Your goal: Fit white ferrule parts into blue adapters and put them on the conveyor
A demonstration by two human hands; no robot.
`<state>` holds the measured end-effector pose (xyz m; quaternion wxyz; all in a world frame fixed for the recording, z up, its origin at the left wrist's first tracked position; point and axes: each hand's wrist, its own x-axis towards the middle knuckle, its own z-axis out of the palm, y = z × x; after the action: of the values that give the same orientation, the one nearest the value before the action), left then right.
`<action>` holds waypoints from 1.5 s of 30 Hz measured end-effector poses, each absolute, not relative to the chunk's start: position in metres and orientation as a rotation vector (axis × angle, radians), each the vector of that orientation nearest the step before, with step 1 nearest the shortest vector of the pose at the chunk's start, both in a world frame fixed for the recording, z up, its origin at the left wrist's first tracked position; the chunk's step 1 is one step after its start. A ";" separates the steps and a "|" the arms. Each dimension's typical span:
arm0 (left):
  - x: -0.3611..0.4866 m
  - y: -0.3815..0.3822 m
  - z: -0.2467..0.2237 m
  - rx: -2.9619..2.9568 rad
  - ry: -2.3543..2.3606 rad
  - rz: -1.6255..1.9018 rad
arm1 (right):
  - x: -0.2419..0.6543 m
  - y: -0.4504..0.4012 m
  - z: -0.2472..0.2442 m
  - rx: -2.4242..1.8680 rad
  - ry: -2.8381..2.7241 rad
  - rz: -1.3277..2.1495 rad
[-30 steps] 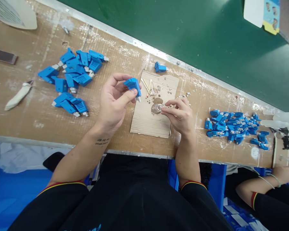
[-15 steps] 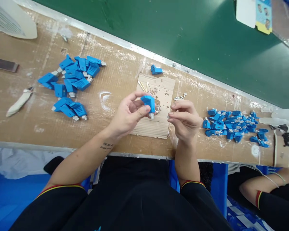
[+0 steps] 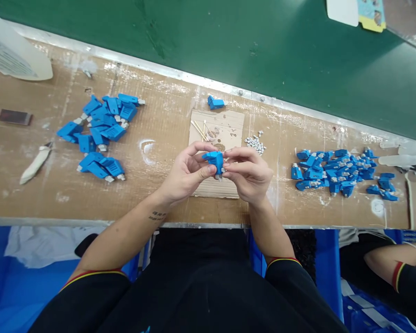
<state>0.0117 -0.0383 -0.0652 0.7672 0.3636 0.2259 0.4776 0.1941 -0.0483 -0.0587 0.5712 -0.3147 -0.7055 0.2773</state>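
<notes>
A blue plastic part (image 3: pixel 214 159) with a pale grey tip is held by my left hand (image 3: pixel 189 171), thumb in front and fingers behind. My right hand (image 3: pixel 249 173) is at its right side, thumb and fingers pinched round a tiny pale piece (image 3: pixel 223 170) against the blue part. Both hands are over the near half of a cardboard sheet (image 3: pixel 234 121) with stains and several thin sticks (image 3: pixel 199 129). Small whitish pieces (image 3: pixel 254 144) lie in a heap just beyond my right hand.
Blue parts are piled at the left (image 3: pixel 102 118) and at the right (image 3: pixel 336 171); a single one (image 3: pixel 215 102) lies behind the cardboard. At far left are a white-handled tool (image 3: pixel 36 165), a dark block (image 3: pixel 15 117) and a bottle (image 3: pixel 14 51). A person's arm (image 3: pixel 384 259) is at lower right.
My right hand has moved left and now meets the blue part in my left hand. The view has shifted, and more of the small whitish pieces show.
</notes>
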 end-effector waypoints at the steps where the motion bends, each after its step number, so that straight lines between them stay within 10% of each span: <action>1: 0.012 -0.038 -0.065 0.786 0.489 1.041 | 0.195 -0.048 -0.060 -0.752 -1.662 0.641; 22: 0.004 -0.043 -0.050 1.035 0.515 0.962 | 0.209 -0.050 -0.048 -0.822 -1.539 1.347; 45: 0.004 -0.043 -0.052 0.640 0.261 0.545 | 0.215 -0.053 -0.040 -0.666 -1.879 1.037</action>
<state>0.0038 -0.0432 -0.0522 0.9048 0.3095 0.1265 0.2638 0.2152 -0.0528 -0.0404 0.4325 -0.2670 -0.7540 0.4160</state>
